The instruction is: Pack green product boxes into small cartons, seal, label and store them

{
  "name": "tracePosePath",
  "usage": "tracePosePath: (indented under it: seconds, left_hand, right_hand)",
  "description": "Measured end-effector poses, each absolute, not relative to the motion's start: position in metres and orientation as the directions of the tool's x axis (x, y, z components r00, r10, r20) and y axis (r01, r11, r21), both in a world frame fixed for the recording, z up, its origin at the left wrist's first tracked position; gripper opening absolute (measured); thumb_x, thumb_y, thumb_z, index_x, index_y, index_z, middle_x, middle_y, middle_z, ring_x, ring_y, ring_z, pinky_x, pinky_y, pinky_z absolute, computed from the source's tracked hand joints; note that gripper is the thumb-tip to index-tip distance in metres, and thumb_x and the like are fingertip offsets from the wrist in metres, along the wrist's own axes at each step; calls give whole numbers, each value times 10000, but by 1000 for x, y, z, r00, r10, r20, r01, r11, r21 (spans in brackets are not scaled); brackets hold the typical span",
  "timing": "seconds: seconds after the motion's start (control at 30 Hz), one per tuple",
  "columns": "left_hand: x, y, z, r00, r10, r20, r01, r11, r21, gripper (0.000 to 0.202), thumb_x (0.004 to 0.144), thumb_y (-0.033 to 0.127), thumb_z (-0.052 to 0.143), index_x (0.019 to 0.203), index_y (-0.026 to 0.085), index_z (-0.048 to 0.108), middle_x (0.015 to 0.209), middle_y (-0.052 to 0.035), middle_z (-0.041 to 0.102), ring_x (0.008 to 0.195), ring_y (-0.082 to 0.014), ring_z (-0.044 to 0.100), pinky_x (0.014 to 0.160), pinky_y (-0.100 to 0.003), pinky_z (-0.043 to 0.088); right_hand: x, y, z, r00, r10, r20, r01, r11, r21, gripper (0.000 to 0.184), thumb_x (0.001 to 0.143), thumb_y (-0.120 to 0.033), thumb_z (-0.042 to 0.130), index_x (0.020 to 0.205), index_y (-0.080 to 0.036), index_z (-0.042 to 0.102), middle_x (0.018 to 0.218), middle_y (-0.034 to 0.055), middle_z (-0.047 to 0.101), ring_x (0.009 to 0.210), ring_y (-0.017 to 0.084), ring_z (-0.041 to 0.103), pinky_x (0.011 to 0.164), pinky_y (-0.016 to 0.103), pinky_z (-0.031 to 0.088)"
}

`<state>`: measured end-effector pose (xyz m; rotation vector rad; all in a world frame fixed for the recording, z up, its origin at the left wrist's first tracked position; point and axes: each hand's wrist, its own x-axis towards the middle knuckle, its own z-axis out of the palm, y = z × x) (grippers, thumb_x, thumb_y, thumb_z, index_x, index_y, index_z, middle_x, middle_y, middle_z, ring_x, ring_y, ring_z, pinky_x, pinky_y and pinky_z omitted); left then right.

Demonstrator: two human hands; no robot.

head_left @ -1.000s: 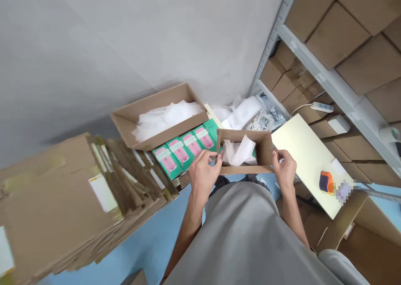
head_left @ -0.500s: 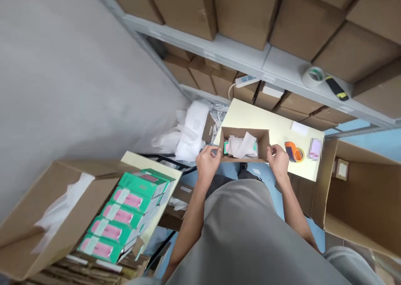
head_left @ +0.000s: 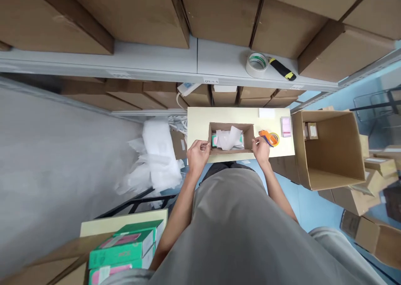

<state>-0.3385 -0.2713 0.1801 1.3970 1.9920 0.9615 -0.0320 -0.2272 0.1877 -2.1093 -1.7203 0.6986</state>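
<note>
A small open cardboard box point(head_left: 231, 151) rests on a pale yellow table point(head_left: 197, 126). Inside it lie white wrapping paper point(head_left: 228, 138) and a green product box, mostly covered. My left hand point(head_left: 197, 153) pinches the box's left end. Closed on the right end is my right hand point(head_left: 261, 148). An orange tape dispenser point(head_left: 270, 137) sits on the table just right of my right hand.
A large open carton point(head_left: 328, 151) stands right of the table. Shelving behind carries brown cartons, a tape roll point(head_left: 256, 64) and a black-yellow cutter point(head_left: 281, 69). Crumpled white foam wrap point(head_left: 155, 160) lies on the floor at left. Green-pink product boxes point(head_left: 125, 251) sit at bottom left.
I have turned to the right, carrying the small box from above the green boxes over to the yellow table. Both hands keep their hold on its ends.
</note>
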Motion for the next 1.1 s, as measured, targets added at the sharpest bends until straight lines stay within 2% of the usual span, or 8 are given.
tracePosePath:
  seconds: [0.4, 0.53, 0.63, 0.73, 0.83, 0.9, 1.03, 1.1]
  left_hand:
    - [-354, -249, 170, -277, 960, -44, 512, 187, 839, 143, 1007, 342, 699, 951, 226, 761, 979, -50, 786, 833, -196, 795, 804, -319, 675]
    - [-348, -243, 169, -271, 956, -113, 509, 242, 826, 76, 1000, 278, 702, 973, 225, 749, 1023, -57, 785, 871, -205, 804, 858, -342, 690]
    - [-341, -244, 169, -190, 969, -158, 540, 238, 808, 86, 1007, 261, 715, 1070, 233, 767, 1137, -77, 805, 992, -236, 821, 957, -382, 691]
    - [-331, -244, 169, -20, 984, -176, 587, 154, 795, 236, 1030, 325, 763, 1249, 239, 783, 1334, -119, 808, 1257, -305, 787, 1150, -462, 637]
    - [-324, -241, 167, 134, 968, -212, 625, 83, 777, 483, 962, 399, 889, 1398, 234, 760, 1505, -150, 761, 1470, -374, 681, 1284, -530, 547]
    - [-322, -238, 165, 191, 954, -233, 638, 60, 768, 608, 901, 404, 957, 1445, 235, 746, 1552, -154, 739, 1505, -391, 657, 1296, -537, 536]
    - [-327, -230, 163, 112, 962, -249, 675, 111, 729, 605, 905, 349, 954, 1462, 241, 746, 1518, -149, 759, 1435, -380, 713, 1248, -501, 569]
    - [-331, -225, 162, 45, 966, -254, 691, 154, 706, 615, 909, 354, 951, 1476, 244, 737, 1507, -150, 765, 1406, -380, 729, 1221, -487, 580]
  right_hand:
    - [-44, -217, 186, 220, 974, -55, 803, -213, -557, 410, 1137, -515, 432, 1098, -206, 699, 1095, 172, 814, 878, 279, 729, 870, 409, 576]
    - [-46, -211, 187, 200, 973, -119, 799, -232, -555, 433, 1133, -557, 448, 1107, -208, 702, 1111, 162, 814, 867, 265, 735, 848, 402, 588]
    - [-49, -203, 186, 167, 974, -156, 766, -227, -601, 475, 1129, -594, 480, 1216, -193, 718, 1182, 168, 825, 877, 261, 754, 830, 399, 610]
    - [-52, -192, 182, 28, 982, -185, 752, -143, -643, 468, 1135, -551, 510, 1327, -191, 740, 1360, 187, 811, 1036, 281, 790, 940, 429, 643]
    - [-49, -181, 179, -194, 941, -276, 780, -23, -625, 357, 1109, -456, 606, 1258, -203, 808, 1432, 176, 804, 1311, 335, 758, 1189, 516, 583]
    - [-40, -176, 181, -272, 905, -328, 795, 19, -606, 348, 1066, -442, 710, 1293, -204, 822, 1489, 176, 784, 1427, 366, 710, 1276, 566, 528]
    - [-14, -174, 188, -376, 846, -378, 773, 61, -631, 672, 896, -496, 949, 1485, -232, 763, 1674, 170, 661, 1549, 391, 635, 1296, 594, 529]
    - [-3, -175, 189, -405, 826, -392, 758, 65, -649, 636, 895, -491, 953, 1460, -255, 781, 1707, 153, 633, 1543, 385, 645, 1276, 588, 549]
